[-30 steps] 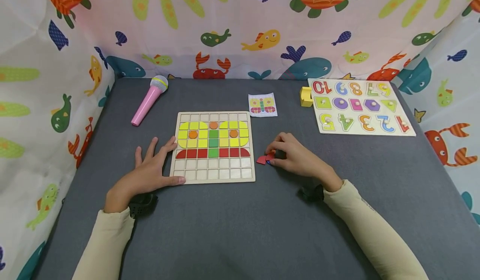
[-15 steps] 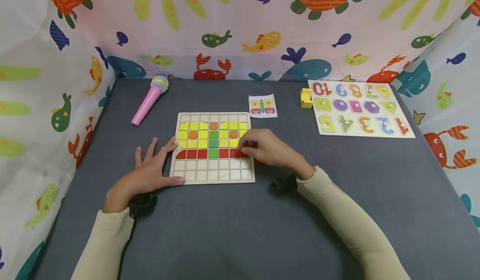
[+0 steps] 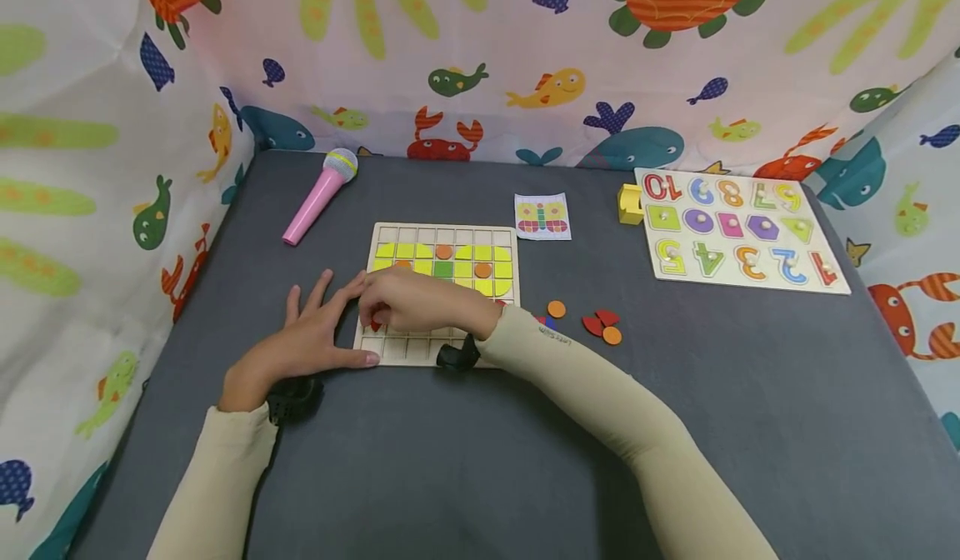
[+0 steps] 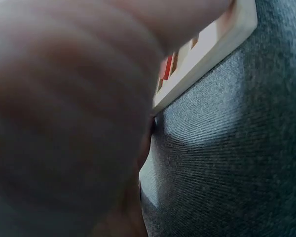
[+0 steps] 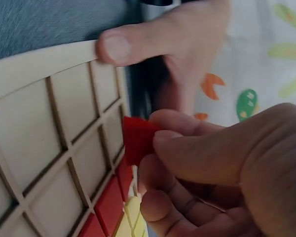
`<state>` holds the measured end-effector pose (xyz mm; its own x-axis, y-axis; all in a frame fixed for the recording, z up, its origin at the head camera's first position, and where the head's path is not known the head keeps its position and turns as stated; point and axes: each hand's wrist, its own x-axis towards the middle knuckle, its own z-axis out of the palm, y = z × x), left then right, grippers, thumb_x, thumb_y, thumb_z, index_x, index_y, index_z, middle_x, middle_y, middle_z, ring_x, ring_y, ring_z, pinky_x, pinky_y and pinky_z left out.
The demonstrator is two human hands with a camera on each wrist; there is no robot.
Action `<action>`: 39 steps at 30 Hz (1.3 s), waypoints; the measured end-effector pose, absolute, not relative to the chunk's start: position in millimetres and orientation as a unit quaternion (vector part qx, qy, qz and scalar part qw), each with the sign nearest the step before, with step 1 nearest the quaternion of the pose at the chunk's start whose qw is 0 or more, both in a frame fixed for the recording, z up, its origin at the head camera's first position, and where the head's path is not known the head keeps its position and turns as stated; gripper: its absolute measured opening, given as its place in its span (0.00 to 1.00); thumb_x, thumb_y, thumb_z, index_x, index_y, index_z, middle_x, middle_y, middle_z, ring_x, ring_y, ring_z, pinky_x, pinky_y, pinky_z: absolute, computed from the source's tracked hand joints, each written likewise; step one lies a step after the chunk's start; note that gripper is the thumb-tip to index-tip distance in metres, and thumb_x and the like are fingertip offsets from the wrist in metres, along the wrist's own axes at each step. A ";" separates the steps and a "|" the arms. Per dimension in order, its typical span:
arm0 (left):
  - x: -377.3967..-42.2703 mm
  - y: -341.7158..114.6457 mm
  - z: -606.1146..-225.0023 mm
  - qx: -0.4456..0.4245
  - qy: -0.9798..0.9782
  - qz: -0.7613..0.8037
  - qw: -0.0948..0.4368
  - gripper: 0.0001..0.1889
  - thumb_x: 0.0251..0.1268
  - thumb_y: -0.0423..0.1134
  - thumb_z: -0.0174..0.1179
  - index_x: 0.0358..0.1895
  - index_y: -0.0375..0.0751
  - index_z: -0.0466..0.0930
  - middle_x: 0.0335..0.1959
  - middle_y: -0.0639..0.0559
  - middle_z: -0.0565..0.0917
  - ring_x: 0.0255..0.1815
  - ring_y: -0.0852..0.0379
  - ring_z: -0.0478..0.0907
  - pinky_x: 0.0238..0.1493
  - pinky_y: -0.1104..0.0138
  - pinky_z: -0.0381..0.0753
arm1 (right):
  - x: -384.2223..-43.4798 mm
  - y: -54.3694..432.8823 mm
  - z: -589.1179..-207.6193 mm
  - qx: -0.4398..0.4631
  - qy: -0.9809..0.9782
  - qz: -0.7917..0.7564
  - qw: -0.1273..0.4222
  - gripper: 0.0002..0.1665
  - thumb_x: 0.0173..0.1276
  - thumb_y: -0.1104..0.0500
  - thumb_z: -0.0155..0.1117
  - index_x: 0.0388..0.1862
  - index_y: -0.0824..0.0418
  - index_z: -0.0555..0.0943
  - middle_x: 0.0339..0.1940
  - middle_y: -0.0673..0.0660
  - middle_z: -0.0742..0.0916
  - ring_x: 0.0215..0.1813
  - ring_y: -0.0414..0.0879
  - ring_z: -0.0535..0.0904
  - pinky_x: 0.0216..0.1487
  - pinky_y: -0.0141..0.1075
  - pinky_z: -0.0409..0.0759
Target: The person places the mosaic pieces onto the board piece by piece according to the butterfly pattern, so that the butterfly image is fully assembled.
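Observation:
A wooden grid board (image 3: pixel 393 348) lies mid-table, its upper cells filled with yellow, orange and green pieces. Red pieces (image 5: pixel 108 205) fill a row below, mostly covered in the head view by my right arm. My left hand (image 3: pixel 300 345) rests with spread fingers at the board's left edge, its thumb (image 5: pixel 117 47) on the near corner. Above the left side of the board, my right hand (image 3: pixel 423 303) pinches a red tile (image 5: pixel 138 138) between thumb and fingertips. Bare cells lie beside and below that tile in the right wrist view.
Loose orange discs (image 3: pixel 612 335) and red pieces (image 3: pixel 592 325) lie right of the board, partly hidden by the sleeve. Behind are a butterfly pattern card (image 3: pixel 542 217), a pink microphone (image 3: pixel 318 197), a yellow block (image 3: pixel 630 204) and a number puzzle (image 3: pixel 742 227).
My right hand has moved left from the loose pieces, across the board to its left side, with a red tile in its fingers. The left hand stays at the board's edge. The head view has shifted slightly.

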<state>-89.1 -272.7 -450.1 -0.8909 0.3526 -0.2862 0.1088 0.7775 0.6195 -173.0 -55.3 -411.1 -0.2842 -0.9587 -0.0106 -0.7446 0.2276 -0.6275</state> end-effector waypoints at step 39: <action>-91.2 -269.9 -451.0 0.104 0.926 0.296 0.211 0.65 0.57 0.69 0.76 0.89 0.48 0.45 0.89 0.39 0.40 0.86 0.33 0.21 0.73 0.34 0.11 | -166.8 76.4 -413.0 -0.451 0.833 -0.307 0.094 0.09 0.74 0.69 0.70 0.50 0.66 0.90 0.44 0.56 0.90 0.42 0.46 0.83 0.49 0.38 0.84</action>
<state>-91.2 -269.9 -451.0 -0.8897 0.3167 -0.3288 0.0677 0.8038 0.5910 -166.8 76.4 -413.0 -0.5755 -0.8088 0.1207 -0.6936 0.4046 -0.5959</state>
